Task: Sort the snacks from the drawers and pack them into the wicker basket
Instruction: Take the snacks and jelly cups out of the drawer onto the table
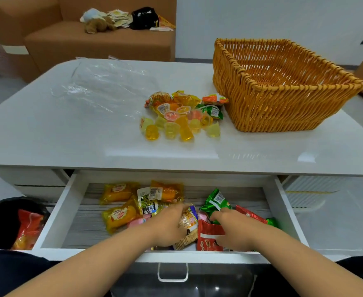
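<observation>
Snacks (pixel 155 211) lie loose in the open drawer (pixel 69 202) below the worktop (pixel 69 136), and both hands are down among them. Left hand (pixel 172 224) rests over a biscuit-patterned packet (pixel 190 221), fingers curved onto it; right hand (pixel 229 226) sits between a green packet (pixel 216 202) and a red packet (pixel 208 234), fingers bent into the pile; whether either has a firm pinch cannot be told. Recommended: gather like with like, lift small handfuls so the slippery film does not slide out, and clear the drawer front before rising. Contents observed: orange-yellow wrapped cakes at the left, a dark printed sachet mid-drawer, green and red foil packets at the right, mostly overlapping. A sorted group of jelly cups (pixel 172 127) and packets lies on the worktop just beside the wicker basket (pixel 283 86); no snack shows in the visible part of the basket. Clear plastic film (pixel 95 86) lies further left
</observation>
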Available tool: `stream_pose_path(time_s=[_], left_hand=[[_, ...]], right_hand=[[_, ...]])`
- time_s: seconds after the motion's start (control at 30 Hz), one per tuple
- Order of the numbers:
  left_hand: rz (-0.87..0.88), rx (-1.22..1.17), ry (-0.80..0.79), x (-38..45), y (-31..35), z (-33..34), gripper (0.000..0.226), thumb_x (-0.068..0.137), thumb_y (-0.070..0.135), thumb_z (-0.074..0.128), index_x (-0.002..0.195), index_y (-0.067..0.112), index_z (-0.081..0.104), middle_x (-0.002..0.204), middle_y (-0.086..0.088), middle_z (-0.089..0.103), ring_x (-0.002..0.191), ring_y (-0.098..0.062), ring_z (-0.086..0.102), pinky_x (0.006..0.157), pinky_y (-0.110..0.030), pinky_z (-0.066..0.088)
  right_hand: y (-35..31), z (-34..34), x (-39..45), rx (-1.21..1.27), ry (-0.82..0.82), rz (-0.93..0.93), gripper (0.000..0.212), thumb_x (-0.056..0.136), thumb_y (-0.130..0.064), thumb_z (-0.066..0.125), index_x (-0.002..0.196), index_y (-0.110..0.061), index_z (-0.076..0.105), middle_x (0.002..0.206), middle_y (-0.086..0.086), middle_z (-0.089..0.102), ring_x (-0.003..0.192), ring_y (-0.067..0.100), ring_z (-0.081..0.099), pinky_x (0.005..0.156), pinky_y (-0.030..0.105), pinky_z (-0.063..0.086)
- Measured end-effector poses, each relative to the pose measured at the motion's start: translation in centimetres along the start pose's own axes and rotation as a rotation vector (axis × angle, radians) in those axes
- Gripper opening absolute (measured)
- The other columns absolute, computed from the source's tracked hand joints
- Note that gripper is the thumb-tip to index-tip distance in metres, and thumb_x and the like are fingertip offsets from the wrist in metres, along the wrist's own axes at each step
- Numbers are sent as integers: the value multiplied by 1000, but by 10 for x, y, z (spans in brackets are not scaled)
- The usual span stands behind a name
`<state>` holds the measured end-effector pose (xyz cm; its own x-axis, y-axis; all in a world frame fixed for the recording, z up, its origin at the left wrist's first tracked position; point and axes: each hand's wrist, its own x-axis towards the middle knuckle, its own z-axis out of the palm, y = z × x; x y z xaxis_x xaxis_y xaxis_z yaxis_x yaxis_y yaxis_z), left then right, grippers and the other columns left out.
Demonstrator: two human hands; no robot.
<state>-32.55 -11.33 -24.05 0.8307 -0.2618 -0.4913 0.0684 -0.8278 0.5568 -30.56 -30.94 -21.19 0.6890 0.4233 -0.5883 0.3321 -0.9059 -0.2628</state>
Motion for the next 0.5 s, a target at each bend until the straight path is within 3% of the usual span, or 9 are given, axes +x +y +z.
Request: stream_pose_path(time_s=[0.1, 0.23, 0.37, 0.5], left_hand=[[-44, 20, 1, 5, -5, 7, 76, 88, 14, 66, 152, 19, 25, 150, -3, 41, 128, -16, 47, 104, -31, 45], [-51, 82, 31, 5, -3, 7, 72, 86, 16, 69, 149, 17, 33, 143, -4, 41, 131, -20, 41, 110, -31, 38], [-81, 138, 24, 2, -5, 11, 45, 90, 16, 64, 133, 14, 52, 136, -6, 39, 122, -23, 46, 101, -29, 40], [-91, 57, 80, -1, -11, 9, 21, 95, 11, 55, 115, 19, 55, 125, -3, 47, 107, -16, 51, 87, -25, 45]], right_hand=[[6, 13, 8, 9, 0, 20, 48, 89, -24, 60, 135, -21, 46, 133, 0, 54, 117, 20, 55, 97, 35, 47], [12, 21, 14, -163, 112, 36, 34, 89, -25, 61, 122, -19, 54, 123, 3, 60, 112, 22, 55, 94, 37, 47], [12, 12, 9, -200, 43, 39, 7, 89, -24, 58, 93, -19, 57, 99, 3, 63, 92, 21, 59, 76, 30, 45], [17, -12, 2, -176, 127, 48, 21, 83, -21, 61, 67, -20, 48, 70, -3, 50, 72, 20, 51, 64, 31, 40]])
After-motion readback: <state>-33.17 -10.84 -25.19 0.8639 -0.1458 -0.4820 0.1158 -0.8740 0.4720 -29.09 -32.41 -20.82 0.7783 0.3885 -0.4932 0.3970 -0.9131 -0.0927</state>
